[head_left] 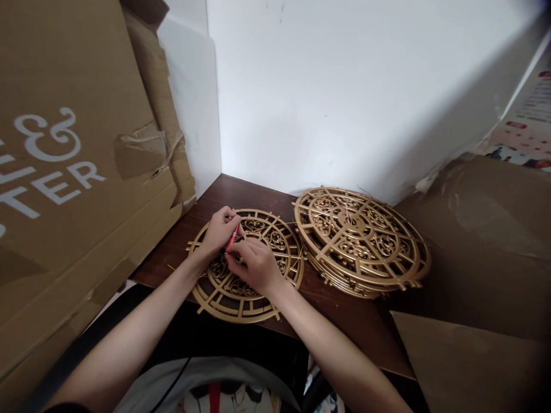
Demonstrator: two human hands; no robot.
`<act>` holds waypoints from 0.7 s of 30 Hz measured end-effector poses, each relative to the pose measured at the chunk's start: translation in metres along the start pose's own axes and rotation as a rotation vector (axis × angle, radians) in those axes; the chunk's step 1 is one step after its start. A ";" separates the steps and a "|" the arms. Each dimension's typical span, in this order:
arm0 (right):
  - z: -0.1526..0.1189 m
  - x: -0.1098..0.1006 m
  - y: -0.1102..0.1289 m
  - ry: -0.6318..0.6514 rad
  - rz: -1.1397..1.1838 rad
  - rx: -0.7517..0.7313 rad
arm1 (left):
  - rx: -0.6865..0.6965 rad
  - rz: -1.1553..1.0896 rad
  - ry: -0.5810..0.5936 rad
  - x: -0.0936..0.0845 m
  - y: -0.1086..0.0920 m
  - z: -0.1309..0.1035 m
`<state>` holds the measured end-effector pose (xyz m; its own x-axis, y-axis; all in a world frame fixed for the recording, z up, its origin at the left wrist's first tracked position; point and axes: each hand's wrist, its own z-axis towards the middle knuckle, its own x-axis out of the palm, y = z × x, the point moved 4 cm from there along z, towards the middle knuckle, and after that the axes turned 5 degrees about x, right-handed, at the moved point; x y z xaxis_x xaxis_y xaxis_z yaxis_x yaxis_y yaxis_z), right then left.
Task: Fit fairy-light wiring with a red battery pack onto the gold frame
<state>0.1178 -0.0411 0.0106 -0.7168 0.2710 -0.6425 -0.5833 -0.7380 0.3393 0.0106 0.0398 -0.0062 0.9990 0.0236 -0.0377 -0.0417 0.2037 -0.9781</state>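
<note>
A round gold openwork disc (pixel 248 311) lies flat on the dark brown table. Over its upper left part, my left hand (pixel 220 229) is closed with its fingertips on the upper end of a small red object (pixel 232 237). The fingers of my right hand (pixel 255 263) are pinched together at the lower end of that same red object. Both hands are close together above the disc. The red object is partly covered by my fingers, and its exact kind cannot be made out.
To the right, a stack of similar gold discs (pixel 357 229) leans unevenly near the white wall (pixel 336 103). A large cardboard box (pixel 73 149) stands at the left, with more cardboard (pixel 486 241) at the right. The brown table's (pixel 241 192) back edge meets the wall.
</note>
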 end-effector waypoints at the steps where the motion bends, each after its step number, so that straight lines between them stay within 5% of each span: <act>1: 0.000 0.001 0.000 -0.005 -0.004 -0.001 | 0.005 0.005 0.000 0.000 0.000 0.000; 21: 0.002 0.000 0.003 0.036 0.014 -0.121 | -0.013 -0.090 0.042 -0.003 -0.007 -0.007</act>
<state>0.1158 -0.0421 0.0130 -0.7088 0.2396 -0.6635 -0.5217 -0.8110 0.2645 0.0082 0.0310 -0.0004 0.9985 -0.0355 0.0423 0.0483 0.1909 -0.9804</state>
